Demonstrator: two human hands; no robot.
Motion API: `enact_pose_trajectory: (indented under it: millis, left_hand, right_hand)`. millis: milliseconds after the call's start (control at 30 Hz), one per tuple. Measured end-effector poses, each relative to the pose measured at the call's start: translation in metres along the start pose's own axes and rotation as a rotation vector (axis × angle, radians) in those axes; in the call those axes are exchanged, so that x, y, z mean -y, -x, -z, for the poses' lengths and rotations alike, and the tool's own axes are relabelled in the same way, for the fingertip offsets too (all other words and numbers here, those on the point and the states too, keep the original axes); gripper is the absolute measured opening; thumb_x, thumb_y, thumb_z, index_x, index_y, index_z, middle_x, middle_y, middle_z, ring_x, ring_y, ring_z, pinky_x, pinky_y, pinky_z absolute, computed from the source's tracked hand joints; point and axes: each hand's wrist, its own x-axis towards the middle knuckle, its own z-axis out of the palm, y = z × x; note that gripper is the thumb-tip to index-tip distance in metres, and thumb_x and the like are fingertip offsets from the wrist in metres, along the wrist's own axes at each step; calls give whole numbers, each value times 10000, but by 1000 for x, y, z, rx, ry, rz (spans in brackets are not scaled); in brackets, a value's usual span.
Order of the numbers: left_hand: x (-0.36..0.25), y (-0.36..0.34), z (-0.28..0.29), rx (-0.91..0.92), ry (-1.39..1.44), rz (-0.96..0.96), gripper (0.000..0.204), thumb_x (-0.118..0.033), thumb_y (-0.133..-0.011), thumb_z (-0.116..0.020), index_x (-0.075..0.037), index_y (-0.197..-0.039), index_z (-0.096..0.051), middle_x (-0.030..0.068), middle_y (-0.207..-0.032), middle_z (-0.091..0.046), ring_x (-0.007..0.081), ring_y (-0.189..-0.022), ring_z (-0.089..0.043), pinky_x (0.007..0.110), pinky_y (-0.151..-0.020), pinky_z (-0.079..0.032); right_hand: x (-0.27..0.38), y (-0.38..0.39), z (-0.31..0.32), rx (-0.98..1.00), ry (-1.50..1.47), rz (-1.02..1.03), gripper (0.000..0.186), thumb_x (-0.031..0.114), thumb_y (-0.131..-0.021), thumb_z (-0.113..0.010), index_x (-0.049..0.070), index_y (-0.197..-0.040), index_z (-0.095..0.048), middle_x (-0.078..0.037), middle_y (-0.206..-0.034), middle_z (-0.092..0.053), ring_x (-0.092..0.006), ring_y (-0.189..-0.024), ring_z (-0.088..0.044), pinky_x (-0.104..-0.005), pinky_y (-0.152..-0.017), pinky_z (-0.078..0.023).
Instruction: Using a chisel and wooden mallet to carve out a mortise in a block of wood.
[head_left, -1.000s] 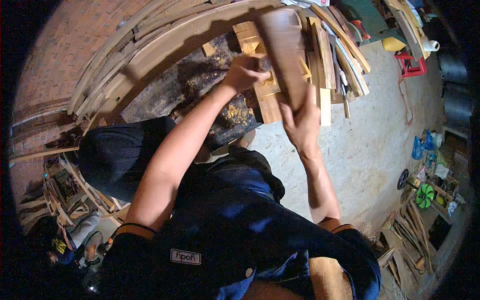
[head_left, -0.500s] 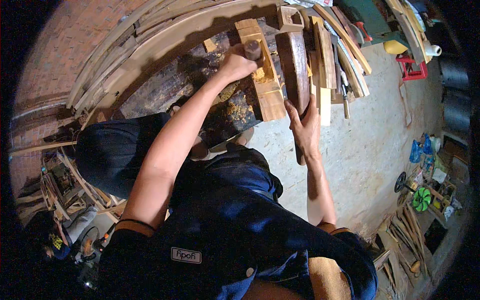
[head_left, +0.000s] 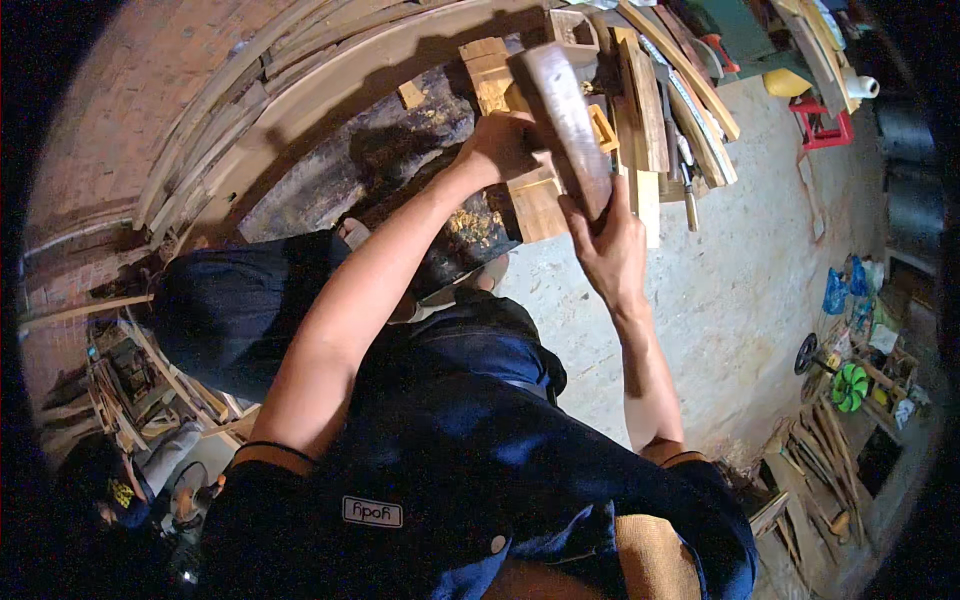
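Note:
My left hand point(head_left: 497, 148) is closed over a notched block of pale wood point(head_left: 538, 208). It grips an upright chisel; the round end of its handle showed half a second ago and is now hidden behind the mallet. My right hand point(head_left: 612, 255) is wrapped round the grip of a long, thick wooden mallet point(head_left: 570, 125). The mallet's broad head is raised over the block, right beside my left hand. From here I cannot tell whether it touches the chisel. Wood shavings point(head_left: 476, 226) lie on the dark bench point(head_left: 325, 190) near the block.
Right of the block lie wood strips point(head_left: 645, 110), a wooden-handled tool point(head_left: 690, 195) and a small wooden box point(head_left: 573, 35). Long curved planks point(head_left: 215, 130) line the far left. A red stool point(head_left: 822, 125) and green fan point(head_left: 850, 388) stand right. Another person point(head_left: 125, 495) is at lower left.
The mallet has swung up and left, from beside the block to over it, and now covers the chisel's end. My left hand keeps its hold, slightly lower.

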Motion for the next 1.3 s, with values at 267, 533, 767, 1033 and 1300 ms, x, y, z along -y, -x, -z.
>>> enact_pose_trajectory:
  millis: [267, 533, 767, 1033, 1300]
  left_hand:
    - [5, -4, 15, 61, -1, 239, 303, -354, -814, -718, -79, -940, -734, 134, -883, -735, 267, -820, -717, 376, -748, -565]
    - [22, 1, 29, -66, 509, 497, 261, -250, -776, -749, -91, -977, -698, 83, -934, -734, 175, -828, -676, 339, -764, -549]
    - [34, -16, 9, 21, 255, 234, 346, -395, -755, -715, -88, -912, -737, 172, -889, -733, 309, -773, -722, 399, -751, -569]
    - [-9, -18, 19, 132, 74, 162, 241, -232, -726, -711, -87, -919, -720, 148, -953, -717, 325, -870, -699, 406, -790, -562]
    - [-3, -3, 8, -59, 111, -19, 230, -266, -831, -664, -54, -919, -681, 146, -824, -716, 279, -763, -701, 386, -715, -555]
  right_hand:
    - [-4, -10, -12, -75, -26, 129, 467, 275, -869, -710, 13, -1155, -451, -296, -712, -626, -484, -719, -648, -528, -600, -493]
    - [-31, 0, -14, -106, -292, -116, 506, 323, -891, -713, -23, -1184, -486, -315, -863, -659, -423, -853, -698, -436, -693, -518]
    - [2, 8, 4, -135, -382, -38, 487, 251, -874, -734, -33, -1170, -471, -267, -846, -667, -324, -798, -693, -416, -713, -526]
    - [-4, -2, -4, -96, -73, 65, 456, 203, -840, -734, 9, -1115, -426, -282, -749, -636, -508, -724, -625, -516, -612, -497]
    - [-8, 1, -17, -127, -44, 92, 530, 189, -817, -729, 20, -1213, -418, -283, -727, -635, -498, -745, -632, -550, -615, -491]
